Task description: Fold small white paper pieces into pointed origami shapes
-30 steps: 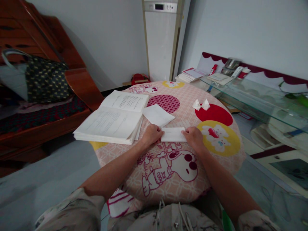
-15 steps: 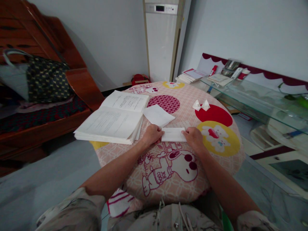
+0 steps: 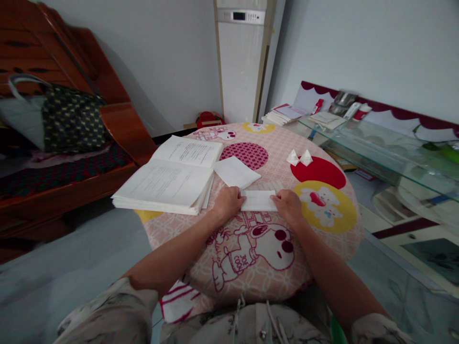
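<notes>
A white folded sheet of paper [image 3: 258, 200], a narrow rectangle, is stretched between my hands near the table's middle. My left hand [image 3: 229, 203] pinches its left end, and my right hand [image 3: 287, 203] pinches the right end. Just beyond it lies a white square sheet [image 3: 237, 172]. To the left an open book [image 3: 170, 179] with printed pages lies flat, one corner of the square sheet close to its right edge. Two small pointed folded-paper shapes [image 3: 300, 157] stand at the far right of the table.
A patterned cloth [image 3: 201, 267] covers the round table. On the right stands a glass-topped cabinet [image 3: 380, 143] with papers and small containers. A wooden bench [image 3: 124, 124] holding a dark patterned bag [image 3: 73, 119] is on the left. Behind the table rises a tall white air conditioner [image 3: 240, 71].
My left hand has shifted very slightly at the left end of the folded paper. Both hands keep their hold, and the other things stay where they were.
</notes>
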Demonstrator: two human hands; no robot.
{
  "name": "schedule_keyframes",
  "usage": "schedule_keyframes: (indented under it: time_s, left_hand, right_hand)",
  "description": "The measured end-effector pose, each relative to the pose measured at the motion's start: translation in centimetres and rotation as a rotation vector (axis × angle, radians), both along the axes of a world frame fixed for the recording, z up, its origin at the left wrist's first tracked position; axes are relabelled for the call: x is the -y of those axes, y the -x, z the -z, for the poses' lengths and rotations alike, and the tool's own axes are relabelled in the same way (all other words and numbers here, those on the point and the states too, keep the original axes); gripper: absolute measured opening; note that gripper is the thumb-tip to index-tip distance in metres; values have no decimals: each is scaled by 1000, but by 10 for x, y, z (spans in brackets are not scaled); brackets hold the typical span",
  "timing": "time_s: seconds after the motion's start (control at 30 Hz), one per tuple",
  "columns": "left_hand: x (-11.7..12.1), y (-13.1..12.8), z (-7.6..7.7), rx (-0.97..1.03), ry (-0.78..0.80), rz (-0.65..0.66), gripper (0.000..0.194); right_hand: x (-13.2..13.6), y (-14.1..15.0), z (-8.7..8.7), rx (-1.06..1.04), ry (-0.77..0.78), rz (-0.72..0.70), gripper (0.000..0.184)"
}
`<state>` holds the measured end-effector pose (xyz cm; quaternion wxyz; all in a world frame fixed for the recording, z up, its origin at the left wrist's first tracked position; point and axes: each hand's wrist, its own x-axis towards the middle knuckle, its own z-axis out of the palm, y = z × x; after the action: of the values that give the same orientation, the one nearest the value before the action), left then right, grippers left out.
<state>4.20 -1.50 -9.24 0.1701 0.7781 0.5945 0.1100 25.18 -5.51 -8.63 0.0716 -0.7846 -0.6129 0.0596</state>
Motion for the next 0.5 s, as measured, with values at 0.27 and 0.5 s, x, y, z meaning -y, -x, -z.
schedule_keyframes:
  time_s: [0.27,0.5]
  left_hand:
    - [-2,6,8,-6,-323,393,25]
    - [-18,10,25,238,-287,730,32]
  right_hand:
    - [-1,-1,3,17,5,-4,33]
    - [-1,0,2,25,22,6,33]
